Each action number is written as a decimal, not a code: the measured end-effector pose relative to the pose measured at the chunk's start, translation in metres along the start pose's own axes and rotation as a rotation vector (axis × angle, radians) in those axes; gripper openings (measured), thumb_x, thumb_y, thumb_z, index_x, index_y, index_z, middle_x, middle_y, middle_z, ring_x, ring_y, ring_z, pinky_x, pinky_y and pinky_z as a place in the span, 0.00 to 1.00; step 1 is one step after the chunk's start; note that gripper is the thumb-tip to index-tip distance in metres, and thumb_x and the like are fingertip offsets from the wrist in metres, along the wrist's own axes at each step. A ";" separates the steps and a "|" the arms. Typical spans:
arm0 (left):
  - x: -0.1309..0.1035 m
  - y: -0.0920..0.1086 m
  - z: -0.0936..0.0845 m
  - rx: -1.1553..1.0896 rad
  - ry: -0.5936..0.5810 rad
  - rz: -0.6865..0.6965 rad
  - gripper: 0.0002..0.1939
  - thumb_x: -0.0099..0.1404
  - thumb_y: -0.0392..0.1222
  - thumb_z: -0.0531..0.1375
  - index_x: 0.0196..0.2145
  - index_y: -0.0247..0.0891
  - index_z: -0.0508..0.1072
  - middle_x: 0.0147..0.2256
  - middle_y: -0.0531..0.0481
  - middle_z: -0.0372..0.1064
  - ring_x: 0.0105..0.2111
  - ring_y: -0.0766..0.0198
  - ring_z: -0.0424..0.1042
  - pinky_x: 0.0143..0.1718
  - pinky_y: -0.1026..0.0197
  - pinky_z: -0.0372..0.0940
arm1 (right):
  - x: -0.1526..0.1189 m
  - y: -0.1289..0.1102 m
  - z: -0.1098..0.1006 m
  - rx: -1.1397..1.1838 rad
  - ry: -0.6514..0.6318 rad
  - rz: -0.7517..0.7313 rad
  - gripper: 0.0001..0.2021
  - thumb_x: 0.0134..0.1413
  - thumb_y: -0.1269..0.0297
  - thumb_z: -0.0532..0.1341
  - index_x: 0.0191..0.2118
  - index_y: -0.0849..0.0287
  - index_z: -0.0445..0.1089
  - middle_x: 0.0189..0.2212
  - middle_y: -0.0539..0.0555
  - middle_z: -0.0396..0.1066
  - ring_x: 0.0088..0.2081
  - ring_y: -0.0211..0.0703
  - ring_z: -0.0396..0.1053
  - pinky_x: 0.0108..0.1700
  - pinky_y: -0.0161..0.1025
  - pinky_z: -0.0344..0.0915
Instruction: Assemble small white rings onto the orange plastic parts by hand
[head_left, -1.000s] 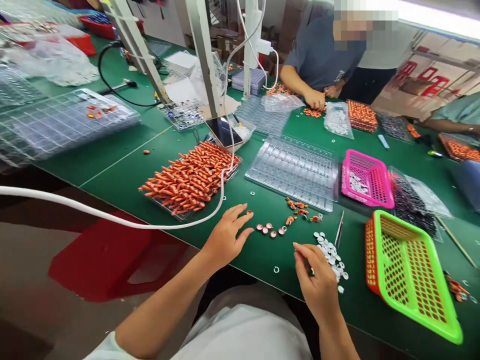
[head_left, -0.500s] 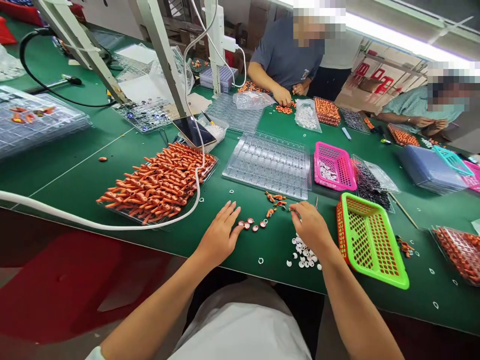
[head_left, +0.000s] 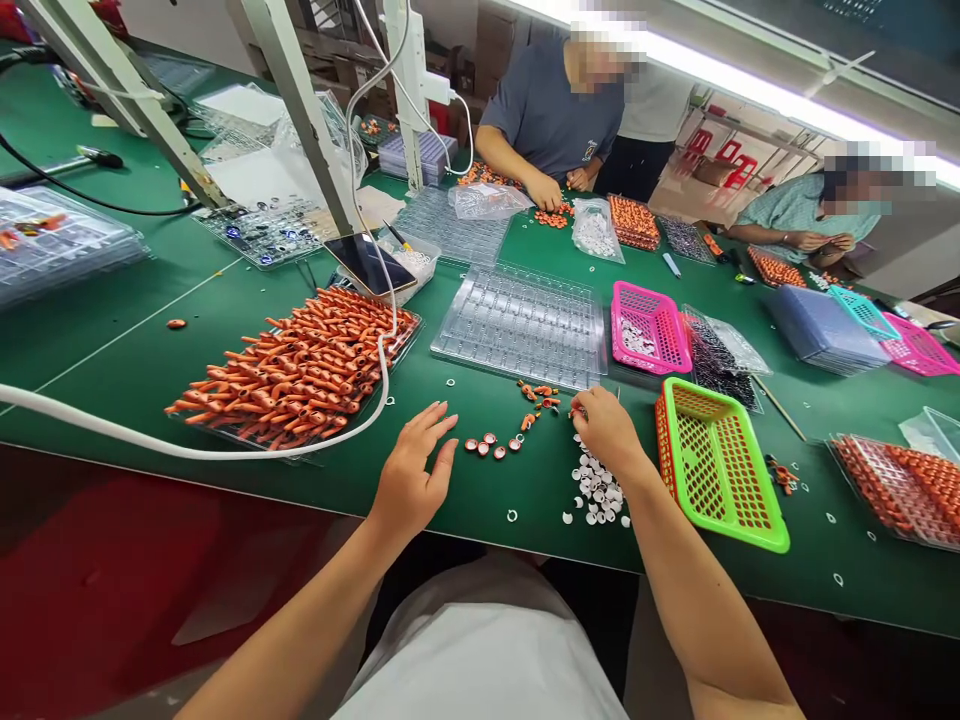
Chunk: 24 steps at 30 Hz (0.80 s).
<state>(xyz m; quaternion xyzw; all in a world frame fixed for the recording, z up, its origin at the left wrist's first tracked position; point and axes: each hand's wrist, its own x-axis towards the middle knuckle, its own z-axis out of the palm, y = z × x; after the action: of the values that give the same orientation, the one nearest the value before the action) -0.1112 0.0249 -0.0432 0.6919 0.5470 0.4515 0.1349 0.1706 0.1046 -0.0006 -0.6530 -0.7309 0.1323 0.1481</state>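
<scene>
My left hand (head_left: 414,475) rests on the green table with its fingers stretched out and nothing in them. Just right of its thumb lie several small round pieces (head_left: 490,440) with red rims and pale faces. My right hand (head_left: 609,430) has thumb and forefinger pinched together; whatever is between them is too small or hidden to name. Small orange plastic parts (head_left: 529,422) with dark and yellow bits lie left of those fingertips. Below my right hand spreads a pile of white discs (head_left: 598,492), each with a notch or hole, partly covered by the wrist.
A heaped tray of orange parts (head_left: 300,370) stands left, with a white cable (head_left: 225,452) running past it. Clear plastic trays (head_left: 521,325) lie ahead. A pink basket (head_left: 651,330) and a green basket (head_left: 724,465) stand right. Co-workers (head_left: 551,130) sit across the table.
My left hand has drawn slightly left, leaving a gap to the round pieces. My right hand has shifted a little up and away, exposing more white discs. The whole view has turned slightly right.
</scene>
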 end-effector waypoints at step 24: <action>-0.020 0.099 0.034 -1.221 -0.573 -1.029 0.16 0.51 0.44 0.72 0.35 0.33 0.77 0.30 0.49 0.76 0.28 0.68 0.74 0.36 0.63 0.71 | -0.150 -0.049 0.033 1.051 0.368 0.174 0.07 0.58 0.65 0.63 0.42 0.57 0.71 0.37 0.53 0.75 0.34 0.37 0.74 0.36 0.34 0.73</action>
<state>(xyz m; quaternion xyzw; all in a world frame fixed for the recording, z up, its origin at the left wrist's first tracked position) -0.0215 -0.0186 -0.0043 0.2502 0.3988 0.3570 0.8068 0.1281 -0.0501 -0.0184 -0.5616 -0.4722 0.3743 0.5670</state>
